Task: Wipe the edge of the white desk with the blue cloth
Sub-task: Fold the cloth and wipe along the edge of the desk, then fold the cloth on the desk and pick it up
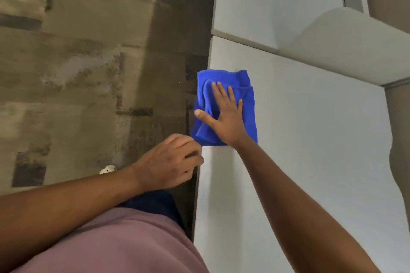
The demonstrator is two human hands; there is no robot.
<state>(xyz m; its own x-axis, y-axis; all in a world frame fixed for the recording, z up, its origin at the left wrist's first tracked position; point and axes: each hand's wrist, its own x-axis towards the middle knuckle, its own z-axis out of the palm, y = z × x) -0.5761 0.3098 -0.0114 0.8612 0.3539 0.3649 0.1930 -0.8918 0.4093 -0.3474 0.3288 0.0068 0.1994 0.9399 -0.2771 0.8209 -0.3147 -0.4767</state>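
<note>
A folded blue cloth [246, 99] lies on the white desk [310, 139], overhanging its left edge [203, 139]. My right hand [224, 115] presses flat on the cloth, fingers spread, thumb out near the edge. My left hand [170, 159] hovers just below the cloth beside the desk edge, fingers loosely curled, fingertips touching or nearly touching the cloth's lower left corner; I cannot tell whether it pinches the fabric.
A second white desk panel [266, 2] adjoins at the back, with a pale raised divider [346, 44] to the right. Left of the desk is a mottled brown floor [77, 62], with a small white object [108, 169] on it near my left wrist.
</note>
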